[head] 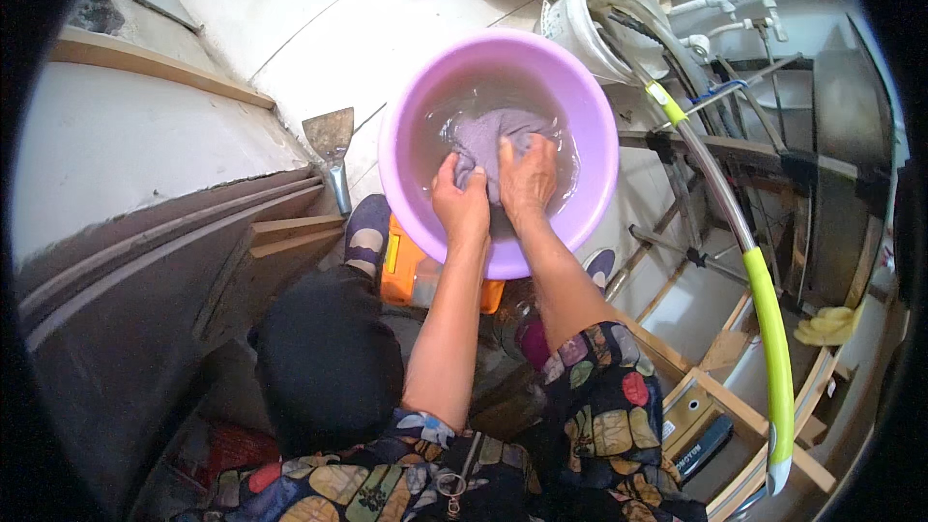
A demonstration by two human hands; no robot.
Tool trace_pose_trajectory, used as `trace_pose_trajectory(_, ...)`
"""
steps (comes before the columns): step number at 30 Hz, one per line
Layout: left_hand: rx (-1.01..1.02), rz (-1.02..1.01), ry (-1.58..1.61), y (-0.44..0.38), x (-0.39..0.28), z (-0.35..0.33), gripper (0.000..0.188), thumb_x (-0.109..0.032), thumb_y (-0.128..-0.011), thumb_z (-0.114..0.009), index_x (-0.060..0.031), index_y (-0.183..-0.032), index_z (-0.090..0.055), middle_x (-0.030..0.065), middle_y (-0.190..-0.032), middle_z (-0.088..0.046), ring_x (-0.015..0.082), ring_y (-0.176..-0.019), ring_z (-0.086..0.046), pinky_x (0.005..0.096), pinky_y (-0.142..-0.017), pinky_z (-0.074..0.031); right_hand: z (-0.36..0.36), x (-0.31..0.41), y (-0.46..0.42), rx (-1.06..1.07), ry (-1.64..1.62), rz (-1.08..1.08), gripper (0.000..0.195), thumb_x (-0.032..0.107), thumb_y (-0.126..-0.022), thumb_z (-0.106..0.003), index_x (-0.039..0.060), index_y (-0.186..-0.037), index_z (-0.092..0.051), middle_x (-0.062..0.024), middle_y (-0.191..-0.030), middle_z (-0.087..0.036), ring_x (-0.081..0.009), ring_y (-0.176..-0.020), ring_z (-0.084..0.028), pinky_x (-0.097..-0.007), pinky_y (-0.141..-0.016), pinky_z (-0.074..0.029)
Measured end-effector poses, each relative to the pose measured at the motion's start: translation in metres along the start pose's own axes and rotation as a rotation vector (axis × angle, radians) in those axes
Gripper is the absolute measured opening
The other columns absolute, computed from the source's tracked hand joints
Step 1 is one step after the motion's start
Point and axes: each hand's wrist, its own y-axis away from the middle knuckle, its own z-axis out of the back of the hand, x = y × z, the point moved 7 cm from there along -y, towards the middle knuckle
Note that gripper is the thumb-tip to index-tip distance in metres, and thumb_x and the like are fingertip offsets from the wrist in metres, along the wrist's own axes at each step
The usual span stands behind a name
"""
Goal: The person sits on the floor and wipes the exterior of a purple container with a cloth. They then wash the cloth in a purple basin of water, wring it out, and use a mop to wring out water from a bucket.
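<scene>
A purple plastic basin of cloudy water stands on the floor in front of me. In the water lies a wet greyish-purple cloth, bunched up and partly under the surface. My left hand grips the cloth's near left edge between thumb and fingers. On the right side of the cloth, my right hand holds it with the fingers curled over; some fingertips are hidden in the folds.
An orange plastic case sits under the basin's near side. Left of the basin is a putty knife. At the right are a white bucket, a mop-like pole with green grips, wooden frames and a yellow glove.
</scene>
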Motion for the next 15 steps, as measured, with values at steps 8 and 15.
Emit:
trace_pose_trajectory(8,-0.177,-0.036,-0.130,0.005,0.004,0.009,0.045,-0.010,-0.088,-0.069,0.0074,-0.127,-0.055,0.0192,-0.122,-0.063,0.0277,-0.113,-0.059,0.0365,-0.100,-0.044,-0.007,-0.016,-0.027,0.172,0.134,-0.111,0.060,0.059,-0.090,-0.063,0.0017,-0.110,-0.059,-0.0289,-0.105,-0.067,-0.0468,-0.100,-0.064,-0.0537,-0.087,-0.048)
trace_pose_trajectory(15,0.004,0.290,0.344,0.015,-0.001,-0.014,0.048,-0.015,-0.098,-0.063,0.0023,-0.139,-0.046,0.0146,-0.114,-0.064,0.0193,-0.104,-0.060,0.0337,-0.091,-0.048,0.021,-0.041,-0.039,0.138,0.263,-0.064,0.051,0.050,-0.096,-0.059,0.0039,-0.116,-0.065,-0.0251,-0.116,-0.064,-0.0405,-0.109,-0.061,-0.0526,-0.090,-0.047)
